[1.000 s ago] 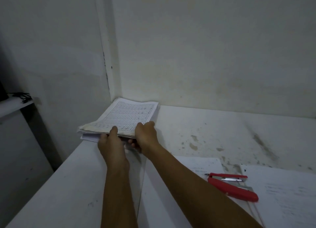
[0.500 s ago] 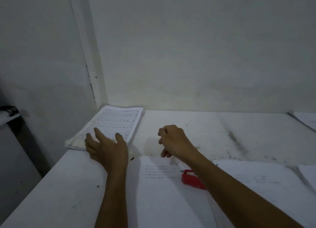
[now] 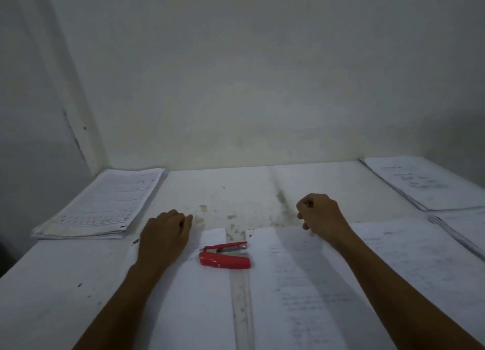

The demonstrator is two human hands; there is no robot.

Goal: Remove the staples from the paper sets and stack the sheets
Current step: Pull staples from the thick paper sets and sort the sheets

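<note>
Beside the red stapler [image 3: 225, 255], which lies on its side on loose sheets at the near middle of the white table [image 3: 262, 192], 2 bare hands hover without holding anything. Left of the stapler, just beside it, the left hand [image 3: 164, 238] rests over the edge of a sheet, fingers loosely curled under. Right of and beyond the stapler, the right hand [image 3: 319, 214] is raised a little, fingers curled inward into a loose fist; whether something tiny is pinched there cannot be told. A clear ruler [image 3: 242, 297] runs from under the stapler toward the viewer. Far left of the stapler, in the wall corner, sits the finished stack [image 3: 105, 205] of ruled sheets, squared and untouched. Right of the stapler lies a printed paper set [image 3: 301, 284], with more paper sets [image 3: 425, 184] further right, against the table's far right edge. Judged progress: 1 stack is built, yet at least 3 groups of paper appear to await unstapling, so much of the task seems left; the next set to handle is probably the one right of the stapler
</note>
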